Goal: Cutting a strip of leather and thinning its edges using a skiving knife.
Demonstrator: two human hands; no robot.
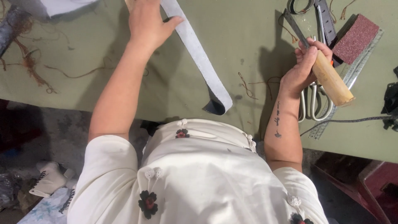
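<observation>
My left hand (147, 23) rests flat on the upper part of a long grey strip (199, 58) that runs diagonally down the green table (232, 37) and curls over at its near end. My right hand (304, 66) is closed around a tool with a thick pale wooden handle (333, 81) and a narrow metal blade (295, 25) pointing away from me. The tool is held above the table, to the right of the strip and apart from it.
Under my right hand lie white-handled scissors (317, 103) and a metal ruler (352, 76). A dark red sanding block (355, 38) sits at the far right, a black object (390, 99) at the right edge. Brown threads (31, 62) litter the left side.
</observation>
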